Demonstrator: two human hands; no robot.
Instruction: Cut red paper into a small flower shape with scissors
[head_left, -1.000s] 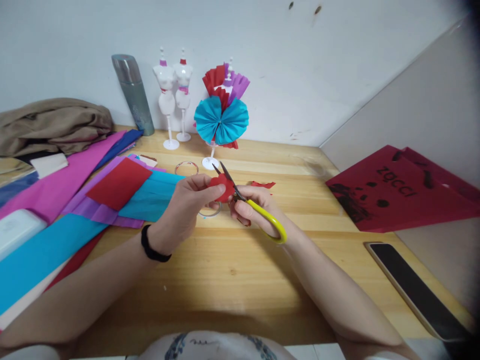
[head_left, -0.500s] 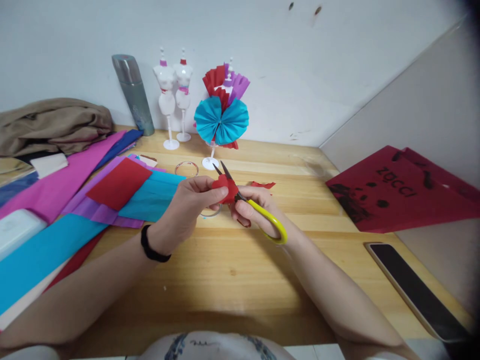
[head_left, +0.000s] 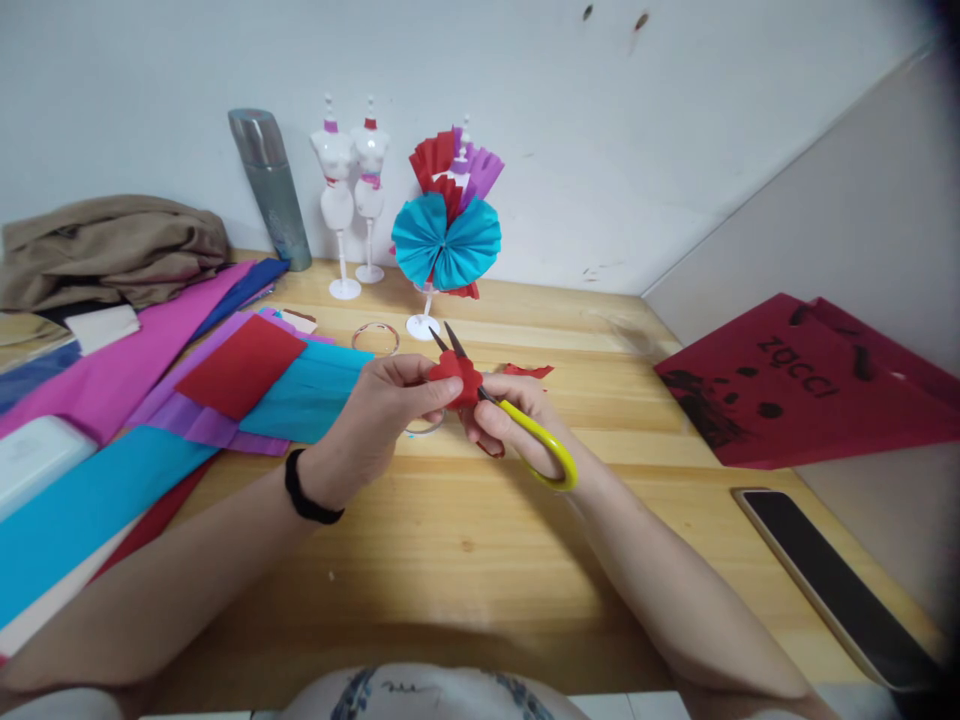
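Note:
Between thumb and fingers, my left hand [head_left: 382,405] pinches a small red piece of paper [head_left: 459,380] with a scalloped, petal-like outline. My right hand [head_left: 517,408] is closed on scissors with yellow handles [head_left: 551,455]. The dark blades stick up behind the red paper with their tips slightly apart. Beyond the hands stands a white mini dress form [head_left: 422,325] wearing blue fan-folded paper [head_left: 446,243] and red and purple pleats. A red paper scrap [head_left: 529,372] lies just behind my right hand. Part of a tape roll [head_left: 426,428] shows under my left fingers.
Two bare mini dress forms [head_left: 337,205] and a grey-green flask [head_left: 270,190] stand by the wall. Coloured paper sheets [head_left: 240,365], a white case [head_left: 45,460] and brown cloth [head_left: 112,250] lie left. A red paper bag [head_left: 810,385] and a phone [head_left: 825,580] are right.
The whole view has shifted very slightly. Both hands keep their holds on the red paper and the scissors, with almost no visible movement.

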